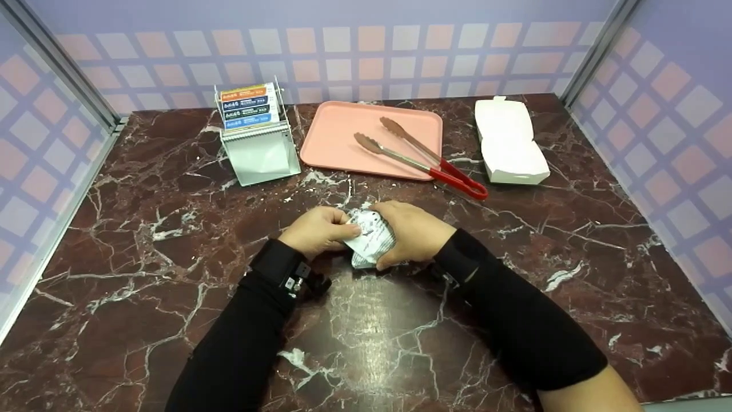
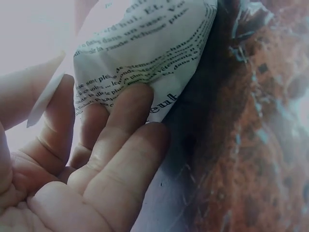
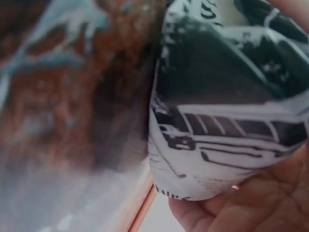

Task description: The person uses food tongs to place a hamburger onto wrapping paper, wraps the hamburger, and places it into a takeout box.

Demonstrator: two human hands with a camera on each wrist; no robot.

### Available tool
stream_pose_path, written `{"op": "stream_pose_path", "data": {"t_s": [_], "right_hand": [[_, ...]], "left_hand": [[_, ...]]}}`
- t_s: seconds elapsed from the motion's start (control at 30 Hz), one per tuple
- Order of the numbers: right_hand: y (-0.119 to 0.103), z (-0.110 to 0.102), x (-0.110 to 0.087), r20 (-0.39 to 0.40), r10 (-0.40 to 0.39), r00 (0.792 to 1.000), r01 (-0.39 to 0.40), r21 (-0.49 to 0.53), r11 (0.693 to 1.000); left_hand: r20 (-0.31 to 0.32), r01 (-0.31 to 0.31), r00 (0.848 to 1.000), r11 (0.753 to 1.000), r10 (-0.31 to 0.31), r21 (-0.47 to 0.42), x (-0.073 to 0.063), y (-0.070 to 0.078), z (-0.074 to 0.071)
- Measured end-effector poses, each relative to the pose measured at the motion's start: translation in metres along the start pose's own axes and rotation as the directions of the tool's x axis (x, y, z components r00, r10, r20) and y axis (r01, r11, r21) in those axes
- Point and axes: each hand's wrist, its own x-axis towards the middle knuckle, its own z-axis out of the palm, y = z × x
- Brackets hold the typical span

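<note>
In the head view, a small bundle wrapped in newsprint-patterned paper (image 1: 372, 243) sits between both hands near the middle of the table. My left hand (image 1: 320, 232) pinches a corner of the wrapper between thumb and index finger. The left wrist view shows that white paper edge (image 2: 44, 99) in the pinch, while the other fingers (image 2: 123, 113) touch the printed side of the paper bundle (image 2: 140, 53). From the right, my right hand (image 1: 414, 232) grips round the bundle. A dark printed picture covers the side of the wrapper (image 3: 217, 72) in the right wrist view. The contents are hidden inside.
Behind the hands is a pink tray (image 1: 331, 134), with red-handled tongs (image 1: 426, 166) lying across its right front corner. An open white clamshell box (image 1: 509, 140) stands at the back right. At the back left is a metal stand (image 1: 260, 157) with several coloured labelled packs (image 1: 249, 106).
</note>
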Motion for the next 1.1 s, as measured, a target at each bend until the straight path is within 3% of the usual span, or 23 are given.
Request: {"op": "stream_pose_path", "data": {"t_s": [0.2, 0.43, 0.7, 0.83, 0.93, 1.1], "right_hand": [[-0.004, 0.004, 0.003, -0.012, -0.037, 0.999, 0.036, -0.081, 0.996], [-0.006, 0.005, 0.005, -0.023, -0.044, 0.999, 0.041, -0.119, 0.992], [-0.005, 0.004, 0.007, -0.016, -0.049, 0.999, 0.047, -0.126, 0.991], [-0.004, 0.004, 0.007, -0.002, -0.039, 0.999, 0.038, -0.126, 0.991], [-0.004, 0.004, 0.007, -0.001, -0.035, 0.999, 0.034, -0.129, 0.991], [-0.003, 0.004, 0.008, -0.021, -0.028, 0.999, 0.025, -0.127, 0.992]], "left_hand": [[-0.007, -0.013, 1.000, 1.000, 0.013, 0.025, 0.000, 0.000, 0.000], [0.033, 0.033, 0.999, 0.999, -0.032, -0.027, 0.000, -0.002, -0.002], [0.054, 0.039, 0.997, 0.989, -0.047, 0.145, -0.001, -0.002, -0.008], [-0.040, 0.025, 0.999, 0.963, -0.015, 0.268, -0.002, 0.001, -0.005], [-0.133, 0.008, 0.990, 0.940, 0.040, 0.341, -0.002, 0.006, 0.001], [-0.179, -0.017, 0.979, 0.917, 0.095, 0.399, -0.004, 0.016, 0.012]]}}
